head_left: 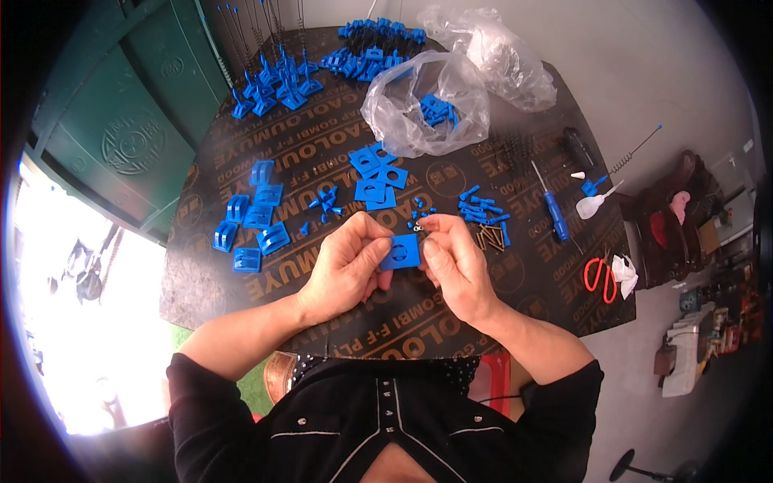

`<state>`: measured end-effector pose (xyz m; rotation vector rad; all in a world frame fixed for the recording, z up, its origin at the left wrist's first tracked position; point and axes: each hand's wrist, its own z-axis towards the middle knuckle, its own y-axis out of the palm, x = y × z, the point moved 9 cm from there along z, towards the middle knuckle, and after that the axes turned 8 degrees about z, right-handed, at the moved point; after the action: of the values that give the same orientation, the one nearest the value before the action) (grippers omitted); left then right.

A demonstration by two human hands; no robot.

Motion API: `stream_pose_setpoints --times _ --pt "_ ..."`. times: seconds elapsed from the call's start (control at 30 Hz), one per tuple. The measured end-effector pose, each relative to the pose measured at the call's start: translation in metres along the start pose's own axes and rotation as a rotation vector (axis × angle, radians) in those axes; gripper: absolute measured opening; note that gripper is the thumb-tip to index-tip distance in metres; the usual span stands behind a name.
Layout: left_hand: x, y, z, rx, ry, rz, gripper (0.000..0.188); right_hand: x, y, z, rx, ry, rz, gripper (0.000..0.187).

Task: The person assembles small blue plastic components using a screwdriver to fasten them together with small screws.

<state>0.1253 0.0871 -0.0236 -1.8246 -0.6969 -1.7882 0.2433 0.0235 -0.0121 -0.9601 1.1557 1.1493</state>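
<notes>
Close in front of me, a blue square plate (400,253) with a rounded cutout is held up above the table. My left hand (350,256) pinches its left side between thumb and curled fingers. At the right edge of the plate, my right hand (457,270) is closed, with its fingers curled behind and its thumb in front; part of its grip is hidden. Just beyond the hands lie tiny blue caps (416,214) and small metal rings (418,227). Farther out are flat blue plates (371,190) with holes, overlapping in a loose pile.
Curved blue pieces (258,216), blue pegs (481,206) and brass-coloured screws (490,237) lie around. A screwdriver (555,211), red scissors (599,278) and a white nozzle bottle (590,205) are at right. An open plastic bag (386,109) and spring-topped assemblies (278,84) stand at the back.
</notes>
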Motion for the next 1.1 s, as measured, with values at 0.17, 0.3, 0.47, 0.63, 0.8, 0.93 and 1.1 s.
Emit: stream_pose_setpoints --times 0.17,0.3,0.47,0.63,0.8,0.93,1.1 --pt "-0.004 0.005 -0.001 -0.029 -0.021 0.044 0.011 -0.007 0.007 -0.001 -0.025 -0.079 -0.095 0.017" --pt "-0.006 0.008 -0.002 -0.057 -0.031 0.044 0.013 -0.007 0.008 -0.001 -0.031 -0.060 -0.106 0.013" --pt "-0.002 0.017 -0.004 -0.120 -0.055 0.092 0.017 -0.006 0.004 -0.001 0.002 -0.065 -0.083 0.011" --pt "-0.002 0.019 -0.004 -0.137 -0.053 0.098 0.020 -0.005 0.005 -0.001 -0.001 -0.054 -0.056 0.011" --pt "-0.003 0.016 -0.004 -0.124 -0.042 0.055 0.019 -0.006 0.007 -0.002 -0.007 -0.053 -0.048 0.011" --pt "-0.002 0.016 -0.003 -0.122 -0.035 0.056 0.019 -0.005 0.006 -0.002 -0.011 -0.062 -0.048 0.011" --pt "-0.005 0.015 -0.003 -0.119 -0.018 0.045 0.019 -0.006 0.007 -0.002 -0.021 -0.061 -0.056 0.010"
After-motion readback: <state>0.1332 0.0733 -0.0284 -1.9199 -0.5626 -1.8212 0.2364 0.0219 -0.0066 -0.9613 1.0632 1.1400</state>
